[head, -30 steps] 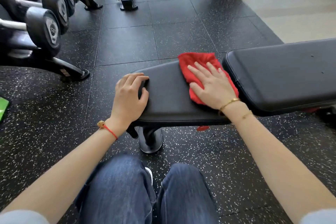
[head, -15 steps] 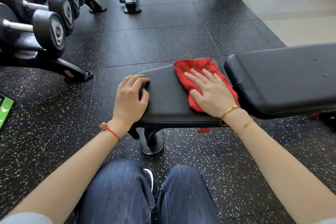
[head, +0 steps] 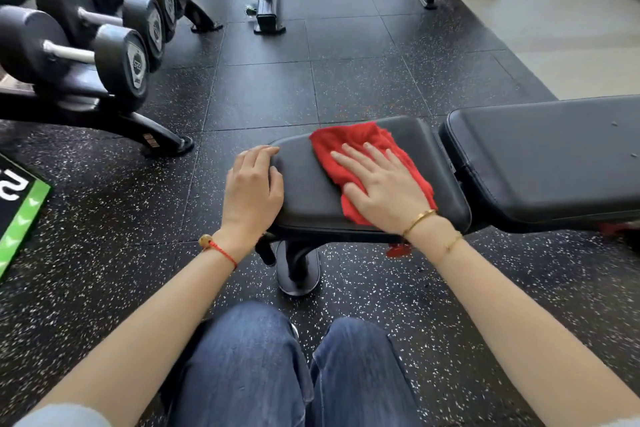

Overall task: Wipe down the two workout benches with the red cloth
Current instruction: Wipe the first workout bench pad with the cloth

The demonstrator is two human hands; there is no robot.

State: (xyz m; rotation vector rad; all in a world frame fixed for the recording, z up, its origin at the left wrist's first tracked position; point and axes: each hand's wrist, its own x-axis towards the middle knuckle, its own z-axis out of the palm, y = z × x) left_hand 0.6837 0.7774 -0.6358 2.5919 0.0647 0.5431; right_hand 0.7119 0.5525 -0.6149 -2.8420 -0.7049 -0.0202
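Note:
A black padded workout bench stands in front of me, with a small seat pad (head: 311,191) and a longer back pad (head: 547,156) running off to the right. The red cloth (head: 349,146) lies spread on the seat pad. My right hand (head: 384,191) presses flat on the cloth, fingers spread. My left hand (head: 252,187) grips the seat pad's left end, fingers curled over its edge. The frame of a second bench (head: 270,7) stands at the far end of the floor; its pad is cut off by the top of the view.
A rack of black dumbbells (head: 114,42) lines the left side, its foot (head: 159,140) reaching toward the bench. A green and black mat (head: 20,215) lies at the far left. Speckled rubber floor (head: 346,87) lies beyond the bench. My knees (head: 294,374) are just below the seat's post (head: 298,267).
My right hand has slid the red cloth a little leftward across the seat pad. My left hand kept its grip on the pad's end. The view tilted up slightly.

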